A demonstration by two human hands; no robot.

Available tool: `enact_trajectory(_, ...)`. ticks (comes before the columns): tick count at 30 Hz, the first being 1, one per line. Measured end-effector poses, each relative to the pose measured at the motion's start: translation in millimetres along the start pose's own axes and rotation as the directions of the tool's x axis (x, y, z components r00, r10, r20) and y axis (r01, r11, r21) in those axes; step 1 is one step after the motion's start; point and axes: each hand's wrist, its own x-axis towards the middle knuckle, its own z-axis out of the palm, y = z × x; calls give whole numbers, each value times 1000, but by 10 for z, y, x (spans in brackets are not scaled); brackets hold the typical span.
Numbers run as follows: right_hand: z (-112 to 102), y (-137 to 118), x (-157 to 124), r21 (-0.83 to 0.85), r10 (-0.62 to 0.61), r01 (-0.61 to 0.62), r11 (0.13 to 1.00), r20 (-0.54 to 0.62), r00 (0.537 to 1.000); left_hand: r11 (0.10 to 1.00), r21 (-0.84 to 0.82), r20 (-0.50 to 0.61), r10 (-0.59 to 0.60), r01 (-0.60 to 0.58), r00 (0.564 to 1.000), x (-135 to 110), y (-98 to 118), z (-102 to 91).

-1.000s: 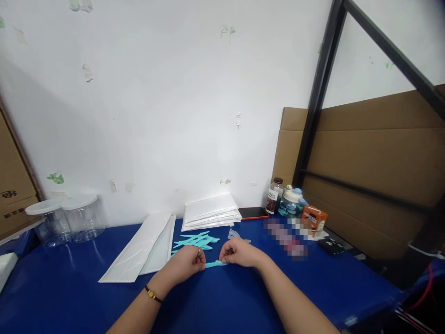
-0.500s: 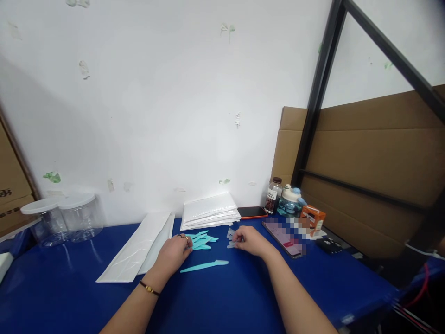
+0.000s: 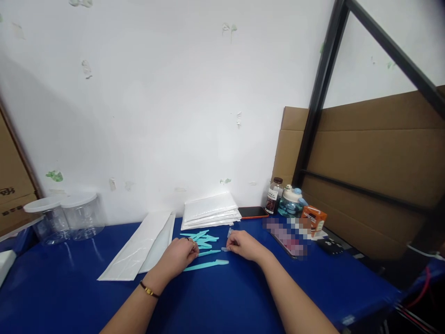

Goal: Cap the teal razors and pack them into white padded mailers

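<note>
My left hand (image 3: 181,254) pinches the handle end of a turquoise eyebrow razor (image 3: 212,252), its blade end pointing right. Between the fingers of my right hand (image 3: 245,244) is a small clear plastic cap (image 3: 224,249), just off the tip of that razor. More clear caps (image 3: 230,232) lie behind my right fingers, partly hidden. A loose pile of turquoise razors (image 3: 203,238) sits beyond my left hand. One single razor (image 3: 208,265) lies apart in front, its handle end partly covered by the left hand.
White padded mailers (image 3: 208,211) are stacked by the wall, with an open white mailer (image 3: 137,248) left of my hand. Two clear jars (image 3: 83,218) stand far left. Phones (image 3: 253,212), bottles (image 3: 274,195) and an orange box (image 3: 313,218) are at the right, before a metal frame (image 3: 313,120).
My left hand has drawn a razor from the pile and moved slightly right and nearer. My right hand has shifted left with a clear cap, away from the other caps.
</note>
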Motion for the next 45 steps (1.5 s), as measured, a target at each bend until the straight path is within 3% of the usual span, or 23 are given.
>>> enact_trajectory(13,66,-127,10,115,-57,51,992,53,997,987,-159,39,39,-32,998,1,90,61)
enact_trajectory(16,-29,-42,-2,107,-11,16,994,-49,999,989,-149,-37,-1,-5,999,15,17,93)
enact_trajectory(20,-163,123,-41,-22,125,-132,991,-204,971,998,-50,-183,-34,25,983,42,-146,120)
enact_trajectory(26,-101,166,-42,-127,161,-173,977,-103,982,998,3,-162,-58,59,985,67,-196,129)
enact_trajectory(32,3,126,-12,-155,152,-167,974,-104,983,995,-9,-163,-99,99,982,80,-153,139)
enact_trajectory(38,-10,106,-24,-54,118,-122,991,-80,990,995,-19,-202,-100,98,974,69,-127,121)
enact_trajectory(45,-25,-76,-19,249,35,-4,969,-120,992,998,-59,-246,-23,8,969,47,-11,92)
